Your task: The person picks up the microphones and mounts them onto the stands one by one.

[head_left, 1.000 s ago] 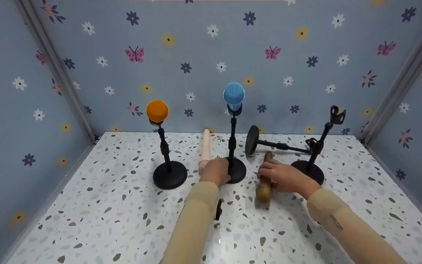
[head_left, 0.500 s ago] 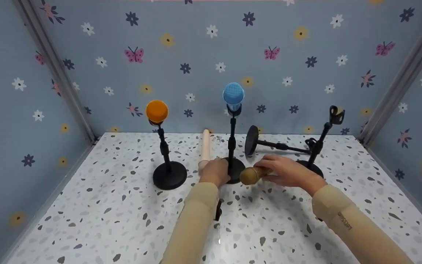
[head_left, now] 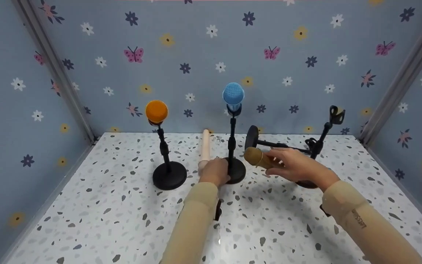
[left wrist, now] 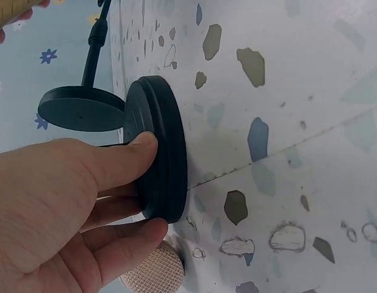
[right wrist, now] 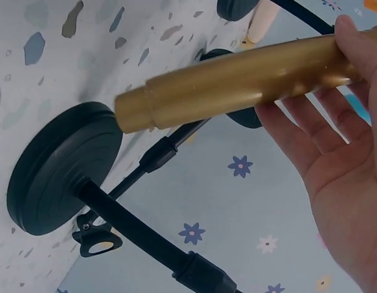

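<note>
My left hand (head_left: 214, 172) grips the edge of the round black base (left wrist: 155, 146) of the middle microphone stand (head_left: 232, 141), thumb on one side and fingers on the other. That stand is upright and carries a blue microphone (head_left: 233, 94). In my right hand (head_left: 297, 165) is a gold microphone (right wrist: 237, 79), raised above the table, its mesh head (head_left: 253, 156) pointing left. Just beside my left hand lies a pale pink microphone (head_left: 206, 145). Behind my right hand stands an upright microphone stand (head_left: 319, 145) with a bare clip at its top.
Another black stand (head_left: 252, 137) lies on its side toward the back wall. At the left, an upright stand (head_left: 165, 146) bears an orange microphone (head_left: 156, 111). Patterned panels (head_left: 196, 47) enclose the speckled table (head_left: 97, 205) at the back and sides.
My right hand has lifted the gold microphone off the table, turned its head from the near side to the left and moved it slightly back. The left hand stays on the base.
</note>
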Demonstrator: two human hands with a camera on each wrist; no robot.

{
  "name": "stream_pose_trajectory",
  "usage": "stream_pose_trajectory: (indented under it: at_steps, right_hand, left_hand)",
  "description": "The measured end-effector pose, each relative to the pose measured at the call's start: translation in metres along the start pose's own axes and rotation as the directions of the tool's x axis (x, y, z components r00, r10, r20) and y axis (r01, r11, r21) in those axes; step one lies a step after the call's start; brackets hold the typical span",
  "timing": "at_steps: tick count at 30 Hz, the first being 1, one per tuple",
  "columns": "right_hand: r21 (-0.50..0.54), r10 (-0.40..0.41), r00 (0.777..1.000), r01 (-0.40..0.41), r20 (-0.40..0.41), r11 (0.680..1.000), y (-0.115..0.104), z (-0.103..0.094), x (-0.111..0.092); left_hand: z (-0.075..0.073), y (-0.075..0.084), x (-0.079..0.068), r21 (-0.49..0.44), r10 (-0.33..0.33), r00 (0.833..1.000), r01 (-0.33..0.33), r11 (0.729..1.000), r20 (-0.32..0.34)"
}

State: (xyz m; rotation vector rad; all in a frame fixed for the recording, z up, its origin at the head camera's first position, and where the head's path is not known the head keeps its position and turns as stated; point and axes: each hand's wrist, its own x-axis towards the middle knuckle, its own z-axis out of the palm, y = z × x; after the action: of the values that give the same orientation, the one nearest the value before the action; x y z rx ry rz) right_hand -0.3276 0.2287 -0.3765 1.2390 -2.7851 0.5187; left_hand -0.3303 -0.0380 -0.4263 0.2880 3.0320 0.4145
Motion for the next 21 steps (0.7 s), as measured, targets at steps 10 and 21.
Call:
stream_pose_trajectory:
  at_steps: [10, 21]
  right_hand:
    - [0.009, 0.089, 0.986, -0.092, 0.143, 0.996, 0.008, -0.008, -0.005]
    - [0.049, 0.177, 0.95, -0.195, 0.259, 0.98, 0.014, -0.018, -0.014]
  left_hand:
    - [-0.001, 0.0, -0.003, 0.001, 0.009, 1.0, -0.009, 1.0, 0.002]
    - [0.004, 0.005, -0.001, 0.153, 0.064, 0.998, -0.061, 0.986, -0.015]
